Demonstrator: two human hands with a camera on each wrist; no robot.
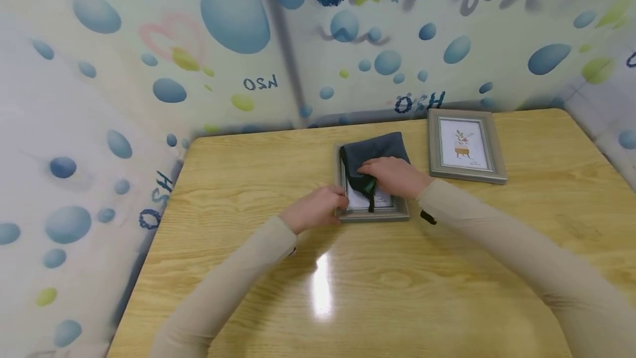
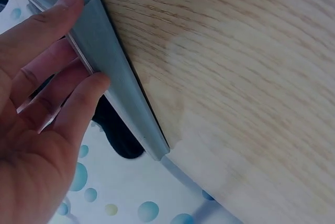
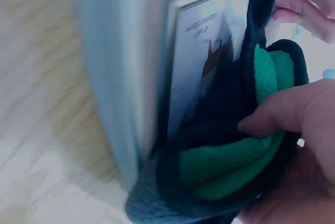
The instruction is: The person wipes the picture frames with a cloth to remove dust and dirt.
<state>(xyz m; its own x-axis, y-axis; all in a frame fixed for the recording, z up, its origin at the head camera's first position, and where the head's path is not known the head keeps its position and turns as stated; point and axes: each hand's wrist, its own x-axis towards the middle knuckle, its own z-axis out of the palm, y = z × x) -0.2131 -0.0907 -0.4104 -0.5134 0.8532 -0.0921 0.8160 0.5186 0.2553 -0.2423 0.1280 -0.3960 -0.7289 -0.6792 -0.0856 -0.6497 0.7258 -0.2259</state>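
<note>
A grey picture frame [image 1: 375, 216] lies flat at the middle of the table, partly covered by a dark grey cloth [image 1: 374, 148]. My left hand [image 1: 317, 206] grips the frame's near left corner; in the left wrist view, its fingertips [image 2: 98, 84] rest on the frame's side. Bunched in my right hand [image 1: 396, 177] is the cloth, pressed over the picture. The right wrist view shows the thumb [image 3: 272, 113] pinching the cloth's black-edged fold, with green lining [image 3: 225, 169] exposed and a dark loop sticking up. Much of the picture is hidden under the cloth.
A second grey picture frame [image 1: 497, 151], with a plant-pot drawing [image 1: 462, 145], lies to the right near the table's back edge. The wooden table [image 1: 248, 181] meets a wall [image 1: 298, 70] printed with blue and green bubbles at the back and left.
</note>
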